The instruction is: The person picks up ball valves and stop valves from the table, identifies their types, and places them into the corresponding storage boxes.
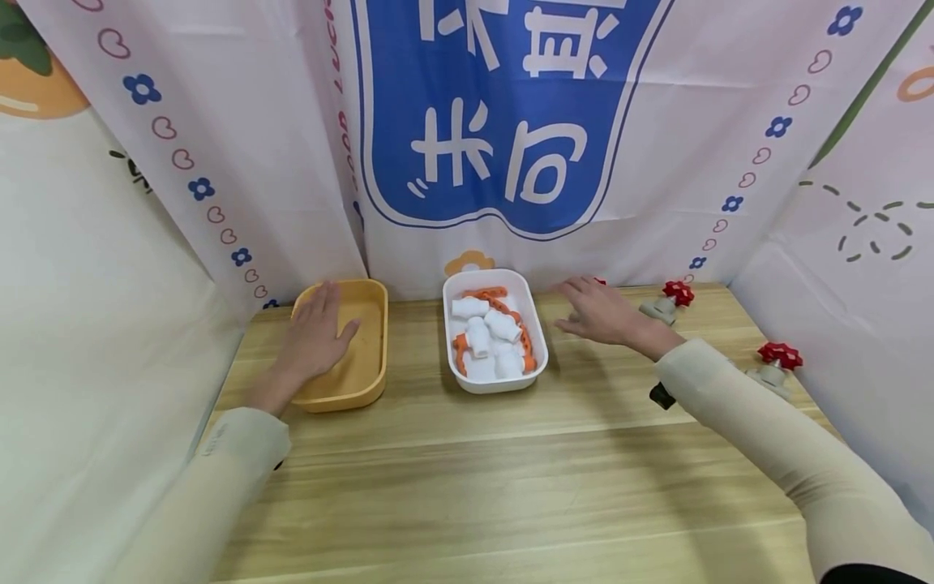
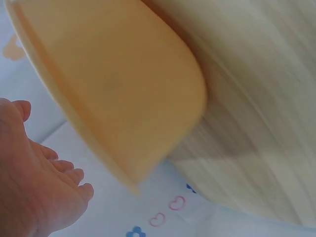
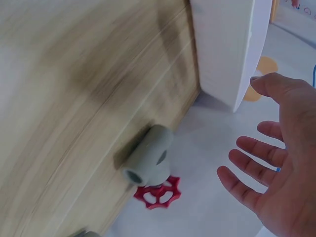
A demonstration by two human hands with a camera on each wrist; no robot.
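Note:
My left hand (image 1: 319, 334) hovers over the left side of a yellow tray (image 1: 378, 341), fingers stretched out and holding nothing. The left wrist view shows the inside of that tray (image 2: 118, 84) bare beside the hand (image 2: 39, 182). To the right of a white tray (image 1: 541, 357), my right hand (image 1: 594, 312) reaches out with spread, slightly bent fingers and nothing in them. White, short cylindrical pieces (image 1: 502, 326) and orange pieces (image 1: 529, 341) lie in the white tray. In the right wrist view, a grey valve with a red handwheel (image 3: 158, 192) stands near the hand (image 3: 276, 163).
Two grey valves with red handwheels, one at the back (image 1: 667, 302) and one nearer (image 1: 777, 365), stand on the wooden table (image 1: 474, 487) at the right. A printed cloth (image 1: 306, 162) hangs behind the trays, and pale sheets flank both sides.

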